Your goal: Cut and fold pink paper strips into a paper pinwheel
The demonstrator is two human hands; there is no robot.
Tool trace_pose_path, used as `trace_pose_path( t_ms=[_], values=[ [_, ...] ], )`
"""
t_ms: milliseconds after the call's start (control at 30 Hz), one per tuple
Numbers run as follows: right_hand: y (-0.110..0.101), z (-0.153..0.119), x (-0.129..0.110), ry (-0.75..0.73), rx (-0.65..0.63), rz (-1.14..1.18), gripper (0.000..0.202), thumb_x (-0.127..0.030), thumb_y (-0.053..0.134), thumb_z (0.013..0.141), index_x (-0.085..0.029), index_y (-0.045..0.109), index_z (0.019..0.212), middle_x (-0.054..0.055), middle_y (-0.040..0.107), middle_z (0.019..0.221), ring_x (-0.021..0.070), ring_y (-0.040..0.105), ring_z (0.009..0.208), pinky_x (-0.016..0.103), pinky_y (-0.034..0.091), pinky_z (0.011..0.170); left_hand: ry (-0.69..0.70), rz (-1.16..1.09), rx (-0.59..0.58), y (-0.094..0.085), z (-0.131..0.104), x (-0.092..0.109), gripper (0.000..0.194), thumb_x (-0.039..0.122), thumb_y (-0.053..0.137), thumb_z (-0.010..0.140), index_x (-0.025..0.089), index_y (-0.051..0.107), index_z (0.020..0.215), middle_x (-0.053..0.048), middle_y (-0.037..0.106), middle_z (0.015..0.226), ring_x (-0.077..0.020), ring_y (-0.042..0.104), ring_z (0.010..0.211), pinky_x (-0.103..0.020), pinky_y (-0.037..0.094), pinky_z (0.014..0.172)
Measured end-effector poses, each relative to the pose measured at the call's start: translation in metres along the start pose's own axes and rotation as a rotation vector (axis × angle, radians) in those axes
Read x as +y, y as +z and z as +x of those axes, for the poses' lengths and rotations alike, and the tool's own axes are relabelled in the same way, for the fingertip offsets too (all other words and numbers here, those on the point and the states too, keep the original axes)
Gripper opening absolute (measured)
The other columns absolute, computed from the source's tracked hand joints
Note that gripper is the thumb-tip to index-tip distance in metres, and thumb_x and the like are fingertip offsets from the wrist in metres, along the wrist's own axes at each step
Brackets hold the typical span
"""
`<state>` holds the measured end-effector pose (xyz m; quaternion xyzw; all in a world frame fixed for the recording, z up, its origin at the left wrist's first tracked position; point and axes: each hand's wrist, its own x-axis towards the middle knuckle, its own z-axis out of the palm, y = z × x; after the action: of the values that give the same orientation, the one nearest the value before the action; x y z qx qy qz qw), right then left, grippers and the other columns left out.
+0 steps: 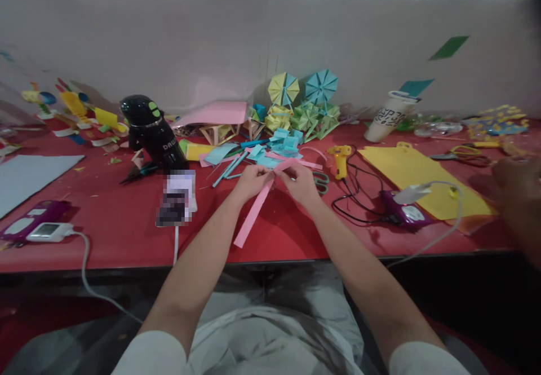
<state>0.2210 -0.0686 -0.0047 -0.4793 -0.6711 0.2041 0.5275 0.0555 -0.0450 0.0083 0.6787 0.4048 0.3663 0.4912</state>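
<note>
A long pink paper strip (254, 215) runs between my two hands, its loose end hanging toward the table's front edge. My left hand (255, 182) pinches it from the left. Close beside it, my right hand (299, 183) grips the strip's upper part, where the paper bends over. The fingertips almost meet, and the exact fold between them is hidden. Just beyond my hands lies a pile of folded light blue paper pieces (282, 144) and strips. Green-handled scissors (321, 182) sit right of my right hand, partly covered by it.
A yellow glue gun (340, 159) with a black cable, a purple power strip (406, 210) and yellow paper (426, 180) lie right. Left stand a black bottle (152, 132) and a phone (176, 197). Paper ornaments (302, 101) and a cup (391, 117) are behind. Another person's hand (519, 200) shows far right.
</note>
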Motion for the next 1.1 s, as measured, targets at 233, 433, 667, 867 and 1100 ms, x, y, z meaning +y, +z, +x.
trace_pose_path(
  t_ms=[233,433,667,867,1100],
  values=[
    [0.000,-0.002,-0.003,-0.020,0.004,-0.050,0.021,-0.041,0.061,0.085,-0.022,0.069,0.080,0.006,0.073,0.080,0.0238,0.067,0.074,0.039,0.055,0.074,0.084,0.151,0.006,-0.001,-0.002,0.005,0.034,0.032,0.058,0.083,0.016,0.056,0.053,0.004,0.044,0.050,-0.0102,0.040,0.052,-0.025,0.029,0.054],
    [0.000,0.000,-0.005,-0.055,-0.019,0.024,0.016,-0.037,0.061,0.084,-0.022,0.067,0.082,0.006,0.073,0.085,0.0234,0.068,0.082,0.040,0.056,0.080,0.155,0.155,0.034,0.000,-0.001,0.005,0.027,0.032,0.058,0.083,0.016,0.068,0.064,-0.001,0.065,0.065,-0.0140,0.054,0.064,-0.025,0.038,0.064],
    [-0.002,0.002,0.007,-0.021,-0.001,0.037,0.015,-0.034,0.063,0.082,-0.020,0.063,0.081,0.007,0.071,0.083,0.0228,0.067,0.078,0.040,0.054,0.077,0.127,0.164,0.022,0.006,0.000,0.007,0.029,0.031,0.058,0.081,0.016,0.061,0.057,0.002,0.052,0.052,-0.0105,0.041,0.053,-0.025,0.031,0.055],
    [0.002,0.001,0.008,-0.032,-0.001,-0.002,0.012,-0.032,0.061,0.083,-0.020,0.061,0.082,0.006,0.071,0.080,0.0232,0.067,0.076,0.039,0.054,0.074,0.107,0.085,0.025,0.007,0.002,0.001,0.025,0.032,0.059,0.074,0.014,0.062,0.057,0.004,0.048,0.052,-0.0094,0.039,0.054,-0.025,0.031,0.056],
    [0.004,0.000,0.004,-0.172,0.063,-0.211,0.014,-0.030,0.057,0.088,-0.021,0.065,0.081,0.008,0.072,0.081,0.0236,0.067,0.076,0.038,0.054,0.072,0.033,-0.068,0.132,0.011,0.009,-0.014,0.023,0.034,0.060,0.073,0.015,0.063,0.060,0.002,0.055,0.055,-0.0105,0.048,0.055,-0.023,0.036,0.055]
  ],
)
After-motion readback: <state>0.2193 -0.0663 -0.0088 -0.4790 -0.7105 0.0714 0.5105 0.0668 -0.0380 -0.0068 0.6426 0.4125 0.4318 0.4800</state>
